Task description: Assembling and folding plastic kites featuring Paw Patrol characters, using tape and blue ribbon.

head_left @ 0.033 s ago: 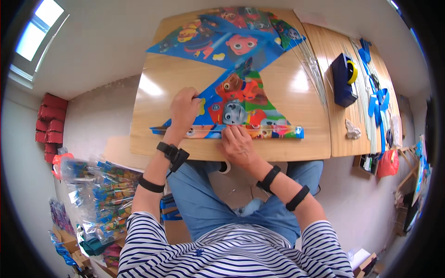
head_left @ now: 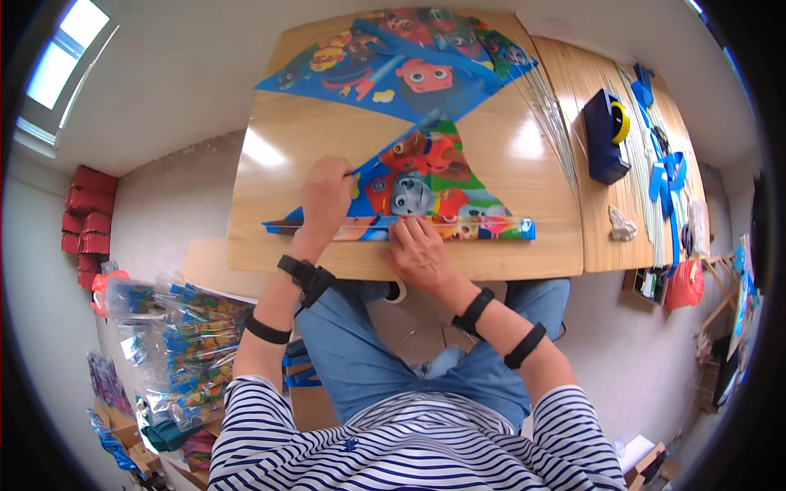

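**Kite lies crosswise under both hands**

We see the cartoon-printed kite (head_left: 426,192) at frame centre on the tabletop (head_left: 327,131), its folded lower edge running left to right. Our left hand (head_left: 326,196) has its grip clenched on the left edge; our right hand (head_left: 417,250) presses flat, grip released.

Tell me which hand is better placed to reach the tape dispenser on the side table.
Probably the right hand: it presses the kite's lower edge on the side nearer the tape dispenser. The left hand is farther.
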`<action>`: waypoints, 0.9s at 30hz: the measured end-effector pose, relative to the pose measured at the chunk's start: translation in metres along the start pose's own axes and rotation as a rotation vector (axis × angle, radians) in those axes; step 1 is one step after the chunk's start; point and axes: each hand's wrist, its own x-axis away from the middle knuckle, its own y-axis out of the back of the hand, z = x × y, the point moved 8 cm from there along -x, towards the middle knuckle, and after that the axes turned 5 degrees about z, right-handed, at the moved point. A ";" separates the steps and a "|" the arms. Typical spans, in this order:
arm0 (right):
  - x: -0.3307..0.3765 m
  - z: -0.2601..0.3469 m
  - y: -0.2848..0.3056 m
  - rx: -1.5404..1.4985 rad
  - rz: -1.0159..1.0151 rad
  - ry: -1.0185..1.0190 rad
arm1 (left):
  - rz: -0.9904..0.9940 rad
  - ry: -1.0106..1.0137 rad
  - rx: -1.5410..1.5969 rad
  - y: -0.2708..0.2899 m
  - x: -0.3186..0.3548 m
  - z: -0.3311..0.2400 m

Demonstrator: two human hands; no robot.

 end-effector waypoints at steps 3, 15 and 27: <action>-0.001 -0.002 -0.001 -0.025 0.000 -0.015 | 0.232 -0.119 -0.148 -0.019 0.027 -0.033; 0.003 0.002 -0.007 -0.017 0.002 -0.017 | 0.149 -0.297 -0.209 -0.021 0.059 -0.042; 0.002 0.002 -0.009 0.010 0.047 -0.045 | 0.171 -0.304 -0.253 -0.018 0.066 -0.041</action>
